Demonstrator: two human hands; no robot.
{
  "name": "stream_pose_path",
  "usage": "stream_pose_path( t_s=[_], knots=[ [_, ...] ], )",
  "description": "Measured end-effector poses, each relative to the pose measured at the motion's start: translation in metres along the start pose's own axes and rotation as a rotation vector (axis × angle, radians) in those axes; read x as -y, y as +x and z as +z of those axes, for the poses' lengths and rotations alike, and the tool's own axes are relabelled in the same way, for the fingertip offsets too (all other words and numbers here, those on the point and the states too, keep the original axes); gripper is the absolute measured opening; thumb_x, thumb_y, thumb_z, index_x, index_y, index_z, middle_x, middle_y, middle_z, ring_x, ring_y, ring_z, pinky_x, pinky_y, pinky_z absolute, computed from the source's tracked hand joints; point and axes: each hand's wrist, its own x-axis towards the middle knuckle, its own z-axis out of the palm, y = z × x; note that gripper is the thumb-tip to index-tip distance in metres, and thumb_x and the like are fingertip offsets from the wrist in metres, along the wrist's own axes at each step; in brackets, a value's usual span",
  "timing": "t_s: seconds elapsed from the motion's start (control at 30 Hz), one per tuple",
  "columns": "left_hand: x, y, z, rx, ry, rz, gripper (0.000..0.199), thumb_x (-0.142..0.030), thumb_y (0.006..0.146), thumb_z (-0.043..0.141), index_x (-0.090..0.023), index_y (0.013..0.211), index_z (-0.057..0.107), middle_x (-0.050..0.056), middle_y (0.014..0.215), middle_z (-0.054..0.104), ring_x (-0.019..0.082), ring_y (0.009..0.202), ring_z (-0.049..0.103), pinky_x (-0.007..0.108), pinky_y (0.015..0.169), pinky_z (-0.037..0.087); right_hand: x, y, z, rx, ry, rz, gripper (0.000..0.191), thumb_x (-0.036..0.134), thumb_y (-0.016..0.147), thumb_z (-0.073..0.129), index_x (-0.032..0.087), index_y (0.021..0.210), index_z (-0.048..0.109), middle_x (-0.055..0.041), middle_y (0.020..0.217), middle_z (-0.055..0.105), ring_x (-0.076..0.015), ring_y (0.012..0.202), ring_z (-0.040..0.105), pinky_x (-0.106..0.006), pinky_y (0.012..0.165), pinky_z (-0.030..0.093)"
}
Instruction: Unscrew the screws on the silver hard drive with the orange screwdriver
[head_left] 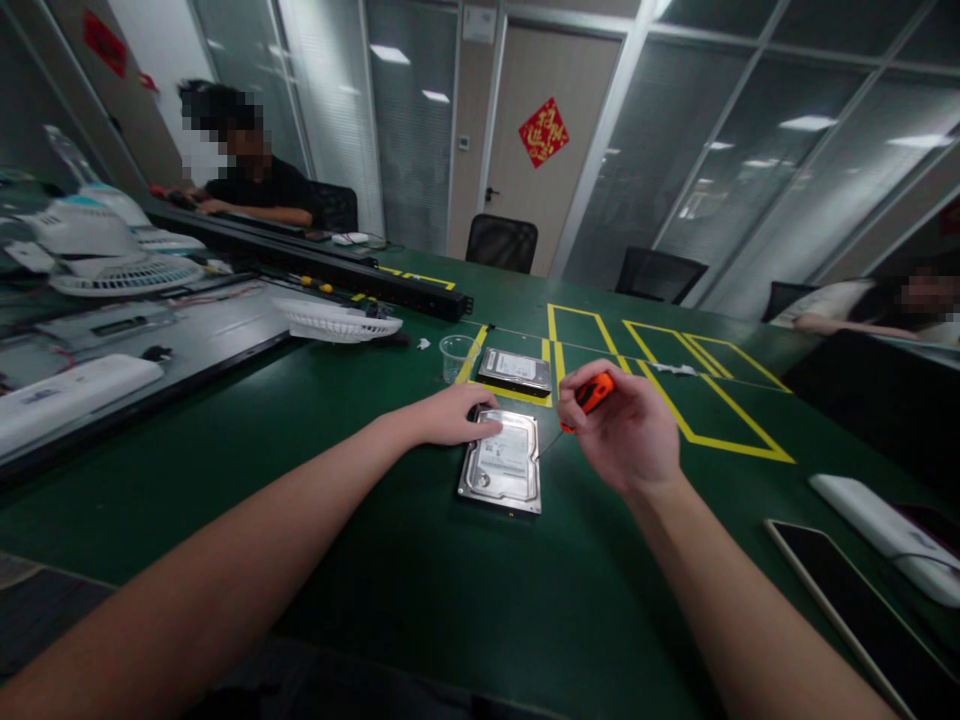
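A silver hard drive [506,470] lies label side up on the green table in front of me. My left hand [454,413] holds it by its far left corner, thumb and fingers curled over the edge. In my right hand [630,430] is a screwdriver [596,390] with an orange and black handle, gripped in closed fingers. Its thin shaft slants down to the left, and the tip is at the drive's right edge; whether it touches a screw is too small to tell. A second hard drive [516,368] rests just beyond, within a yellow taped rectangle.
A clear plastic cup [454,362] stands left of the second drive. White fan parts [337,320] and a large metal panel [217,325] crowd the left. A phone [847,590] and a white device [885,535] lie at right. Two people sit across the table.
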Motion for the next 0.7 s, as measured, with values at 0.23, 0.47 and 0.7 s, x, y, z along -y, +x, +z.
stream_pose_path(
  t_s=[0.23,0.47,0.7],
  knots=[
    [0.0000,0.0003,0.0001,-0.002,0.004,-0.005,0.042,-0.053,0.093,0.060,-0.019,0.117,0.067,0.011,0.118,0.070,0.026,0.107,0.064,0.037,0.093,0.048,0.0012,-0.0029,0.0044,0.032,-0.006,0.006,0.024,0.035,0.092,0.056,0.021,0.078,0.069,-0.0041,0.077,0.061,-0.0153,0.063,0.051,-0.032,0.062,0.038],
    [-0.0027,0.0002,-0.0011,0.003,-0.003,-0.010,0.041,-0.052,0.093,0.060,-0.019,0.116,0.068,0.011,0.117,0.071,0.026,0.106,0.065,0.036,0.091,0.048,-0.0004,-0.0032,0.0025,0.013,-0.010,0.012,0.017,0.034,0.092,0.060,0.022,0.082,0.064,-0.0029,0.080,0.063,-0.0152,0.066,0.054,-0.030,0.063,0.039],
    [-0.0025,0.0006,0.0002,-0.008,0.006,-0.001,0.040,-0.050,0.092,0.060,-0.018,0.116,0.068,0.011,0.117,0.071,0.027,0.107,0.065,0.038,0.093,0.048,-0.0028,-0.0035,0.0034,0.039,-0.040,-0.002,0.017,0.037,0.093,0.061,0.022,0.083,0.060,-0.0020,0.080,0.064,-0.0153,0.066,0.053,-0.031,0.064,0.040]
  ],
)
